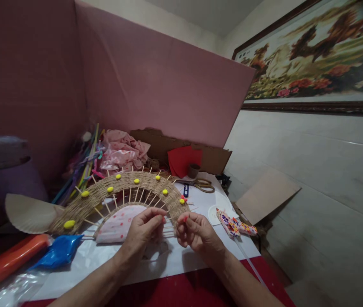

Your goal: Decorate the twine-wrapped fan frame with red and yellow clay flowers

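Observation:
My right hand [200, 234] pinches a small ball of red clay [185, 218] between thumb and fingertip. My left hand [146, 230] is closed too, with a bit of red just visible at its fingertips. Both hands are in front of a half-round fan [100, 198] woven of brown cord over thin sticks. Yellow clay dots [136, 181] sit along its band. Beside the dot at the right end are small red pieces [184, 198]. Dotted pale fabric [120, 224] covers the fan's inner half-circle, partly behind my left hand.
Blue [60, 251] and orange [18, 256] clay packets lie at left, near a pale pleated piece [29, 213]. Scissors [202, 184], a small dark cup [193, 170] and red sheets [181, 160] are behind the fan. A patterned bow [235, 224] lies at right. Crumpled pink cloth [123, 151] is at the back.

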{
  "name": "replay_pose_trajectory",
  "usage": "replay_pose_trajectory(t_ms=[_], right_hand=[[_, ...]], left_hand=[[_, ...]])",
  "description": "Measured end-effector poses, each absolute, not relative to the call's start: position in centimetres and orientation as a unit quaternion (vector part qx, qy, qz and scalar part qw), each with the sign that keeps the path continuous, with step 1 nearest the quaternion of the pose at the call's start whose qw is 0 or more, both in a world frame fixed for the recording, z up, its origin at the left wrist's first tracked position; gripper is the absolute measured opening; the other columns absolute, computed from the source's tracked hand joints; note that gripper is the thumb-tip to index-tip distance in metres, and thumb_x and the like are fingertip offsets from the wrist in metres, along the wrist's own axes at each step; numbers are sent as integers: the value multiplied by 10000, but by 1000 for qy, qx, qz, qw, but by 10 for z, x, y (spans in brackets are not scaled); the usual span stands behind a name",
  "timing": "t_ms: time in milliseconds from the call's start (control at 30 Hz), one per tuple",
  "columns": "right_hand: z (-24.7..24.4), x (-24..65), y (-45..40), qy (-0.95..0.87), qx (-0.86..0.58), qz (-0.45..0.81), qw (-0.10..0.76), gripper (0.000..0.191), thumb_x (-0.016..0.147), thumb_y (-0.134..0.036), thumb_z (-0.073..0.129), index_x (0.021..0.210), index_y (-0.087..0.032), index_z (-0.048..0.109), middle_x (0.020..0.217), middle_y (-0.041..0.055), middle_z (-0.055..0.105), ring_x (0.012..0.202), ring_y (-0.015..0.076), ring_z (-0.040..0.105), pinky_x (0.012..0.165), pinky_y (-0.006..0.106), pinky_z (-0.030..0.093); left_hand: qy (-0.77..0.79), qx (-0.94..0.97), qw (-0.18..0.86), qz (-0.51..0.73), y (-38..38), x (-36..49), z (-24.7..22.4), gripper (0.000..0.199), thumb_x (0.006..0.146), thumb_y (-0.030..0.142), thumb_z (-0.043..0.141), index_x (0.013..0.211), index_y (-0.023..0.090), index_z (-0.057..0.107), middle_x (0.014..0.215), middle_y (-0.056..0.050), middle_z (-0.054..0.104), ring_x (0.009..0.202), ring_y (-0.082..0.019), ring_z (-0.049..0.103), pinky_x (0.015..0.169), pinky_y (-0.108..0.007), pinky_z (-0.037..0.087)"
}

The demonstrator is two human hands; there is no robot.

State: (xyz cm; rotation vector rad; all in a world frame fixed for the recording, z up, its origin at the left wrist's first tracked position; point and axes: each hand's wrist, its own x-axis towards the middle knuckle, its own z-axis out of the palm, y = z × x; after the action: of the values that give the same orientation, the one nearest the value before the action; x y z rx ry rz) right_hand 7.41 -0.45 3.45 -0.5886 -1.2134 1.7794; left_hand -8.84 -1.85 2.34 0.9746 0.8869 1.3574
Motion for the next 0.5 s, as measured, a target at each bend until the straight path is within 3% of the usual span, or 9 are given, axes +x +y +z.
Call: replay_pose_trajectory(t_ms=[133, 267, 400, 500], right_hand=[[30, 73, -2, -552, -291, 620, 475, 251, 672, -339, 733, 798, -151, 624, 613, -17, 560, 510, 87, 475, 494, 225, 396], [26, 72, -5, -637, -322, 496, 494, 164, 721, -300, 695, 777, -169, 615, 680, -2, 577, 587, 109, 514, 530, 230, 428], [25, 73, -10, -756, -322, 293, 489, 63, 792, -227, 617, 763, -183, 652, 734, 19, 585, 678, 135, 532, 620, 261, 441], [27, 74, -11, -784, -308, 262, 472, 138, 806, -179, 590, 919, -199, 666, 809, 35, 610, 721, 147, 558, 637, 264, 453]], left_hand=[[384, 441, 608, 537, -21, -86, 23, 344, 672, 456, 683, 700, 142, 546, 431, 64, 456, 351, -33, 331, 362, -161, 201], [367, 456, 659, 473, -24, -81, 18, 407, 643, 536, 672, 715, 161, 533, 398, 93, 401, 281, -25, 262, 313, -162, 163], [401, 475, 627, 470, -24, -81, 20, 421, 605, 538, 700, 678, 158, 533, 387, 98, 381, 289, -33, 294, 311, -159, 188], [429, 478, 594, 484, -23, -83, 25, 423, 580, 530, 715, 650, 153, 536, 385, 98, 373, 305, -32, 282, 318, -161, 184]])
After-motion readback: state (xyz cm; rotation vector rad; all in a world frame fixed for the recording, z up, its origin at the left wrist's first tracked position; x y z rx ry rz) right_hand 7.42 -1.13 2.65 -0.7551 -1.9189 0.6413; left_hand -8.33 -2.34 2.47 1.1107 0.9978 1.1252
